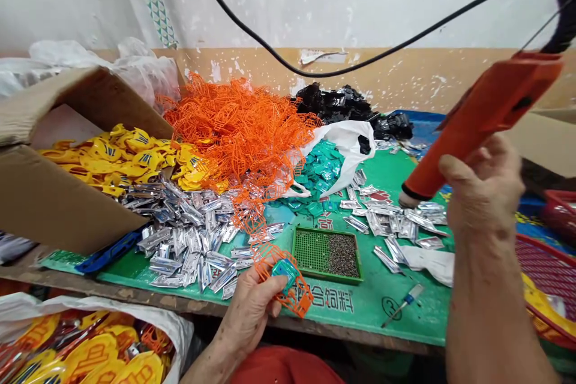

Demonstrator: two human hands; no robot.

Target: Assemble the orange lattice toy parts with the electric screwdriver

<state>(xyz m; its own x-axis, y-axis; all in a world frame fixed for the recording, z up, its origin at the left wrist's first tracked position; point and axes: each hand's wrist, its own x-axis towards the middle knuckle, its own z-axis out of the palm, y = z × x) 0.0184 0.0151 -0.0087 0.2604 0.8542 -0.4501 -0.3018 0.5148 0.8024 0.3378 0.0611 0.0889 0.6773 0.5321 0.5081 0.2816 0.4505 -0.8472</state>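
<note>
My left hand is at the table's front edge, thumb and fingers pinching a teal-green plastic piece together with an orange openwork plastic frame. Raised at the right, my right hand grips an orange-red electric screwdriver, its tip end tilted down to the left. Part of its grip is hidden behind my fingers. Between my hands, a green tray lies on the table with a heap of small screws in its right half.
A tangled pile of orange frames, teal pieces and silver pieces cover the table. Yellow parts spill from a cardboard box. A small screwdriver lies at front right. A black cord hangs overhead.
</note>
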